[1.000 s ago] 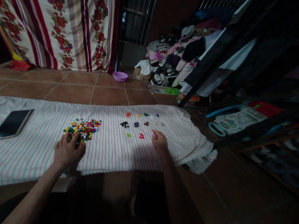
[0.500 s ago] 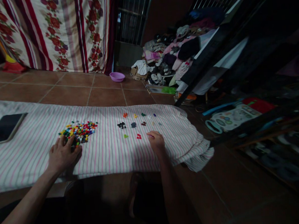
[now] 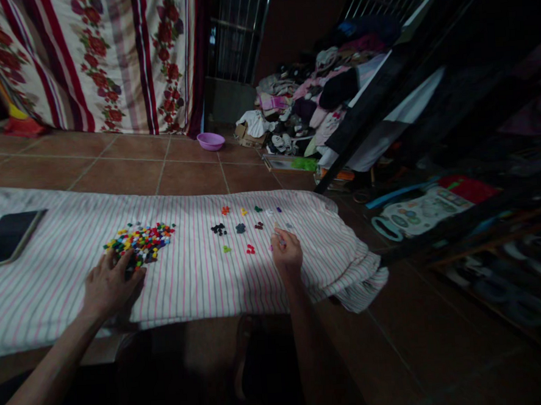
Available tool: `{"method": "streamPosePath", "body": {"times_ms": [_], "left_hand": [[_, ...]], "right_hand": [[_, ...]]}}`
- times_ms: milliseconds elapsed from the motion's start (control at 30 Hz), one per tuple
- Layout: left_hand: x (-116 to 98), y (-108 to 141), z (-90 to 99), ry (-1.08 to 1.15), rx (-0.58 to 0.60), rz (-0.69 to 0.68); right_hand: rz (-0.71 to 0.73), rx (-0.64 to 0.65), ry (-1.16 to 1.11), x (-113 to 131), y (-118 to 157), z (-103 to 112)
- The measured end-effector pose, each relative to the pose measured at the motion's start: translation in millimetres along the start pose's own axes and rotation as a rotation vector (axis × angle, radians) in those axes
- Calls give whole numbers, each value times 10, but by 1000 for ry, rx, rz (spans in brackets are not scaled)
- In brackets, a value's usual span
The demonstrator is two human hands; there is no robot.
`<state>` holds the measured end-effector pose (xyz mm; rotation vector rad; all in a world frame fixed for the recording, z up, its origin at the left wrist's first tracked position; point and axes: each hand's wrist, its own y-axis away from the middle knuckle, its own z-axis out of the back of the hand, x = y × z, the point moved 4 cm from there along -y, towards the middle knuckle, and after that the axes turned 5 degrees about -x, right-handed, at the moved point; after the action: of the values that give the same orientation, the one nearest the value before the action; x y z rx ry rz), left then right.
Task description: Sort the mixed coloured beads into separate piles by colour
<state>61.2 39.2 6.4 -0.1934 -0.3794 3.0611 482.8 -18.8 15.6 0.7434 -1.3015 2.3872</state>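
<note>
A mixed pile of small coloured pieces [image 3: 148, 237], too small to tell what kind, lies on a striped cloth [image 3: 193, 286]. My left hand [image 3: 110, 281] rests at the pile's near edge, its fingers spread and their tips touching the pieces. To the right, little groups sorted by colour lie in rows, among them black pieces [image 3: 218, 229], grey pieces [image 3: 240, 228], red pieces [image 3: 250, 249] and lime green pieces [image 3: 226, 249]. My right hand [image 3: 288, 251] is at the right end of these rows, fingers curled in. A tiny bluish speck shows between them. Beside it lies a pink piece [image 3: 270, 248].
A dark-screened phone or tablet [image 3: 9, 238] lies at the cloth's left. Beyond, on the tiled floor, are a purple basin [image 3: 210, 141] and a heap of clothes and shoes [image 3: 310, 99]. A floral curtain [image 3: 120, 65] hangs behind. A dark slanting post [image 3: 361, 117] rises at the right.
My right hand has shifted slightly right and turned, and a pink piece now shows on the cloth beside it. My left hand stays at the pile. The view has tilted a little.
</note>
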Motion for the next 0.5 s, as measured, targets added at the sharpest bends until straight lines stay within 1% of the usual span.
{"method": "streamPosePath", "body": {"times_ms": [133,200,267,300,367,467,500], "left_hand": [[-1,1,37,1,11,-15],[-9,8,60,5,8,-35],[-9,14,68,3,-2,-44],[-5,16,66,0,-9,-43],[6,18,53,2,-27,-37],[15,35,44,44,-71,-56],[14,47,47,57,-90,-76]], "right_hand": [[99,-33,-102,334,23,91],[150,-17,-162,554,88,122],[189,29,-220,789,196,128],[207,72,-249,909,268,121],[235,211,-301,1148,455,91],[265,469,-385,1501,857,99],[254,524,-417,1615,1011,141]]}}
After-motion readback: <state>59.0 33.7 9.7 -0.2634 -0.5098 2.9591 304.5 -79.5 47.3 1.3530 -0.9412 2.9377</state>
